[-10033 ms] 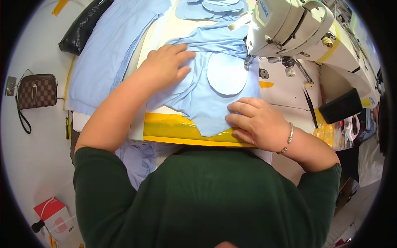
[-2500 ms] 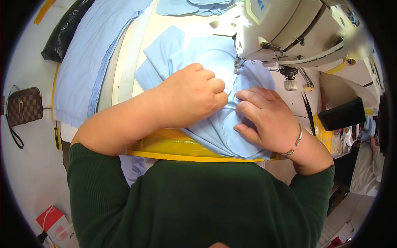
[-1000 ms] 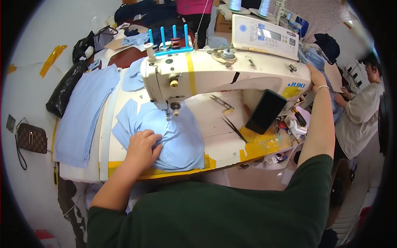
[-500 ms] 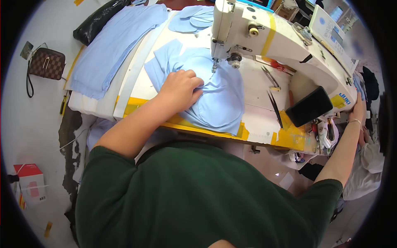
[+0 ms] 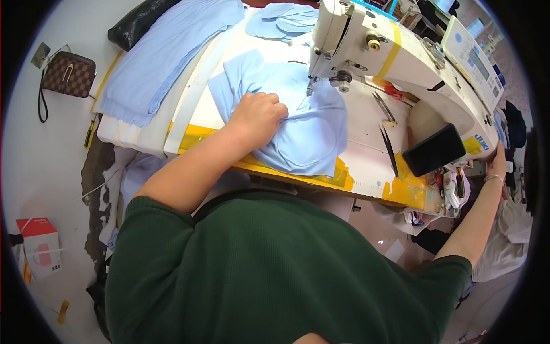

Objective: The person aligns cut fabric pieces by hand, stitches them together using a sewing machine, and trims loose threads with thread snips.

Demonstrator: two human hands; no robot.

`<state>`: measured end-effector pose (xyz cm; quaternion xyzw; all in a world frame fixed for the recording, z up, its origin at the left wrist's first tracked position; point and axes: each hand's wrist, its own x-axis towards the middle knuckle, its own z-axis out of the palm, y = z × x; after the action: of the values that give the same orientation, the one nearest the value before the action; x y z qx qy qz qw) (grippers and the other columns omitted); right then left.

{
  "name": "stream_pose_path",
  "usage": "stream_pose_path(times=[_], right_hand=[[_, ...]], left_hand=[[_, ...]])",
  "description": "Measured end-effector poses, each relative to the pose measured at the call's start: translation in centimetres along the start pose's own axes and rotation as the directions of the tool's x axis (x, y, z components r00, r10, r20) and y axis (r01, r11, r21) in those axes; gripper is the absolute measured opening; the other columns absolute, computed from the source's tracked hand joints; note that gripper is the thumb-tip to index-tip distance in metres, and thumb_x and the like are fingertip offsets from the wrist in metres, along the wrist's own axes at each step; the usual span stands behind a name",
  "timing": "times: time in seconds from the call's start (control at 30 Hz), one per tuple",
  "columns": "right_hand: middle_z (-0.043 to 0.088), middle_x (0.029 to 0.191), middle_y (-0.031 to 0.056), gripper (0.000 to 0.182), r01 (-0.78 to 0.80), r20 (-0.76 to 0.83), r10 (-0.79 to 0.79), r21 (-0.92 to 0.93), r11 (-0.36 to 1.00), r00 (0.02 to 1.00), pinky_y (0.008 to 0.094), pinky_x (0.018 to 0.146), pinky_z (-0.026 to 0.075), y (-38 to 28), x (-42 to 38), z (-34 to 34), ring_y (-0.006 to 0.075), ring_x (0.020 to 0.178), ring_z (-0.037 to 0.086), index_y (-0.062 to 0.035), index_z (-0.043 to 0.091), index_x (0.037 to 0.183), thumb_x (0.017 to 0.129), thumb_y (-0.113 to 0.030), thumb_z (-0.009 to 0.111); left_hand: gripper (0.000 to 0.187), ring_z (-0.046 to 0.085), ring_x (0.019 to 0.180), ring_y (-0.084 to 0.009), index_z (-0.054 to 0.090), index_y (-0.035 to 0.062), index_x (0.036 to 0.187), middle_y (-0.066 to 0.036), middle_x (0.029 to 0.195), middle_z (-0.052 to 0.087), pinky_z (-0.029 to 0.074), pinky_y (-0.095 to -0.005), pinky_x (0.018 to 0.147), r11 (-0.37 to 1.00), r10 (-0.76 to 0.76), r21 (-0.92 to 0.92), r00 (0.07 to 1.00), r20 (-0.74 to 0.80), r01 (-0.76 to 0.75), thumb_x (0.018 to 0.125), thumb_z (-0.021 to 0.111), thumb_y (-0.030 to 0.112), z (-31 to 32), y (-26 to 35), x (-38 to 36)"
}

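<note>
Here, light-blue cloth (image 5: 306, 137) lies at twelve o'clock, partly under a sewing machine (image 5: 415, 66). The left hand (image 5: 258, 119) curls on it, pinch uncertain; the right hand (image 5: 497, 163), at three, meets the machine's end, grip hidden. Seemingly it's positioning; stitching calls for flat layers. Blue lettering (image 5: 481, 142) reads "JUKI".

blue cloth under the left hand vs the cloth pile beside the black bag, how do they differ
The blue cloth lies rumpled; the cloth pile lies flatter, in layers. The left hand touches the blue cloth, no hand the cloth pile. The blue cloth reaches under the sewing machine; the cloth pile lies apart from it. Both are light blue.
</note>
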<state>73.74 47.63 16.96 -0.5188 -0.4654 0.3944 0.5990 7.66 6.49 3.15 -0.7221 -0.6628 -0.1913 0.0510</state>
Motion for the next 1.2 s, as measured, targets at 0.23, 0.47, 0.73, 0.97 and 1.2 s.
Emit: stream_pose_path(times=[0.23,0.47,0.73,0.97,1.2], right_hand=[[0.069,0.093,0.0035,0.033,0.465,0.024,-0.545,-0.555,0.690,0.838,0.0239,0.082,0.046,-3.4,-15.6,8.6,0.0093,0.088,0.061,-0.0010,0.070,0.109,0.096,-0.029,0.058],[0.067,0.091,0.0123,0.013,0.794,0.898,-0.284,-0.107,0.598,0.335,0.0314,0.076,0.049,2.5,-39.9,30.0,0.0229,0.084,0.063,0.0005,0.068,0.098,0.090,-0.007,0.061],[0.067,0.089,0.0139,0.022,0.935,0.966,-0.140,-0.163,0.314,0.216,0.0406,0.076,0.051,6.5,-42.1,40.1,0.0308,0.085,0.064,-0.0047,0.068,0.084,0.085,-0.027,0.068],[0.063,0.078,0.0131,0.029,0.766,0.899,0.059,-0.401,0.503,0.433,0.0366,0.066,0.048,6.1,-43.8,38.8,0.0267,0.072,0.061,-0.0036,0.064,0.087,0.081,-0.031,0.072],[0.063,0.075,0.0150,0.024,0.764,0.929,0.013,-0.313,0.564,0.371,0.0376,0.064,0.048,6.1,-43.9,39.2,0.0285,0.068,0.061,-0.0015,0.062,0.078,0.080,-0.024,0.068]], left_hand=[[0.015,0.060,0.082,-0.0310,0.069,0.0088,0.082,-0.009,0.081,0.061,0.048,-0.0421,0.073,0.996,-0.031,-0.085,0.995,0.094,0.040,0.072,0.062,0.000,-4.5,0.3,-6.5],[0.010,0.058,0.078,-0.0295,0.066,0.0098,0.080,-0.006,0.076,0.057,0.044,-0.0410,0.070,0.979,0.047,-0.199,0.999,-0.027,-0.051,0.073,0.063,0.003,-5.3,0.2,-9.1],[0.006,0.060,0.083,-0.0288,0.068,0.0078,0.085,-0.008,0.085,0.062,0.045,-0.0395,0.074,0.964,-0.049,-0.259,0.998,0.046,0.060,0.080,0.065,0.010,-5.8,0.0,-9.0],[0.014,0.061,0.086,-0.0313,0.067,0.0076,0.084,-0.010,0.087,0.063,0.048,-0.0431,0.079,0.917,-0.214,-0.345,0.977,0.006,0.203,0.082,0.069,0.021,-5.0,-1.4,-6.8],[0.027,0.063,0.094,-0.0304,0.068,0.0055,0.104,-0.014,0.098,0.066,0.050,-0.0382,0.084,0.960,-0.270,-0.089,0.962,-0.032,0.267,0.082,0.070,0.021,-3.4,-6.0,-2.2]])
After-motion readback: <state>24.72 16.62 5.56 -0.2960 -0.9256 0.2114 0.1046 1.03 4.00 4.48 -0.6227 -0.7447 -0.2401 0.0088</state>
